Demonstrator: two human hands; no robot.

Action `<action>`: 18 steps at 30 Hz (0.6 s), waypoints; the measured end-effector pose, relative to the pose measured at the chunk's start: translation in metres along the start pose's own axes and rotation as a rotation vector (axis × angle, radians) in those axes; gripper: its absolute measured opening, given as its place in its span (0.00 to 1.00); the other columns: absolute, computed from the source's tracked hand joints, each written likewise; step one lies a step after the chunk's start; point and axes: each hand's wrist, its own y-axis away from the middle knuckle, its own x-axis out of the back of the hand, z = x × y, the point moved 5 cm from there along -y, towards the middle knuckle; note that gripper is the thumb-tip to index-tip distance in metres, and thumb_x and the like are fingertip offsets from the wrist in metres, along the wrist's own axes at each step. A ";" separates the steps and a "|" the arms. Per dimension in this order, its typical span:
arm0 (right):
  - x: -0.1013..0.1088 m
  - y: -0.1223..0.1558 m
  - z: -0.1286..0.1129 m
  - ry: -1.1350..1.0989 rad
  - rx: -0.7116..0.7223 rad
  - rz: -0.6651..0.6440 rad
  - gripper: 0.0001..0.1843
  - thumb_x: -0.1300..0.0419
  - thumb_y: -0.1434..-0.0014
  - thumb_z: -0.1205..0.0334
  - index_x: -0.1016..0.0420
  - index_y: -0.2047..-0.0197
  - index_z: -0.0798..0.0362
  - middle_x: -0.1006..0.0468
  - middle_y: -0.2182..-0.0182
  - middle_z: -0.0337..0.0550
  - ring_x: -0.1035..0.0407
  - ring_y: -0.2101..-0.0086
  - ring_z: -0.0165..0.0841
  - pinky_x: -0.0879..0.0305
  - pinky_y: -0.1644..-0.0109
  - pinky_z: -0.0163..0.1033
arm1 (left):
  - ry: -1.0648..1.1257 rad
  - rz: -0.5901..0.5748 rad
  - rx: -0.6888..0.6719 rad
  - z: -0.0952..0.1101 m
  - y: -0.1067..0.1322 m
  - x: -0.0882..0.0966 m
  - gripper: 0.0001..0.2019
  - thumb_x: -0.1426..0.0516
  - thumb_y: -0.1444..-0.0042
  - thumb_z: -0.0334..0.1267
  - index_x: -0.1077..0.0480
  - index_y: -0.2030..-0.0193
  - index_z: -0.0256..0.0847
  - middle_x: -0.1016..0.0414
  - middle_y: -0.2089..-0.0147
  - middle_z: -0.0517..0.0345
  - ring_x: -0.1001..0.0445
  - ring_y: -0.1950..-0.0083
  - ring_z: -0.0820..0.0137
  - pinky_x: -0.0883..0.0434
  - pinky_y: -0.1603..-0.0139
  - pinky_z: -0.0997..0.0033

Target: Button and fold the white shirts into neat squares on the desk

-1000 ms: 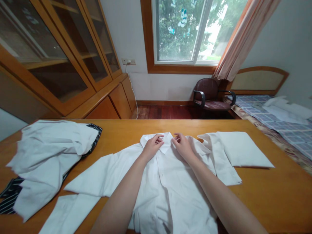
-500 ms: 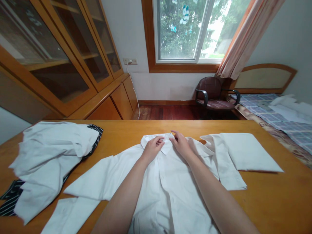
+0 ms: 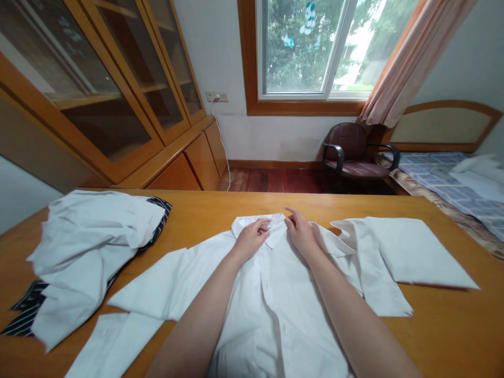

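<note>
A white button-up shirt [image 3: 271, 294] lies front-up on the wooden table [image 3: 205, 207], its collar at the far side and sleeves spread to both sides. My left hand [image 3: 250, 240] pinches the left collar flap with curled fingers. My right hand [image 3: 301, 232] pinches the right collar flap, fingertips almost meeting the left hand's at the neck opening. Both forearms stretch over the shirt's body.
A heap of white garments [image 3: 90, 247] over a dark striped cloth [image 3: 23, 315] lies at the table's left. A folded white shirt [image 3: 417, 252] rests at the right. Beyond stand a glass-door cabinet [image 3: 98, 94], a brown armchair [image 3: 350, 152] and a bed [image 3: 460, 184].
Both hands have stayed at the collar, fingers shifting slightly closer at the neck. The view has drifted a little to the left.
</note>
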 end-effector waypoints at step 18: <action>-0.001 0.003 -0.008 -0.048 -0.033 -0.025 0.22 0.48 0.35 0.57 0.31 0.40 0.49 0.22 0.66 0.41 0.28 0.64 0.37 0.34 0.56 0.41 | 0.030 0.011 -0.002 0.002 0.001 0.002 0.14 0.43 0.39 0.40 0.26 0.48 0.44 0.23 0.60 0.57 0.24 0.58 0.67 0.29 0.52 0.68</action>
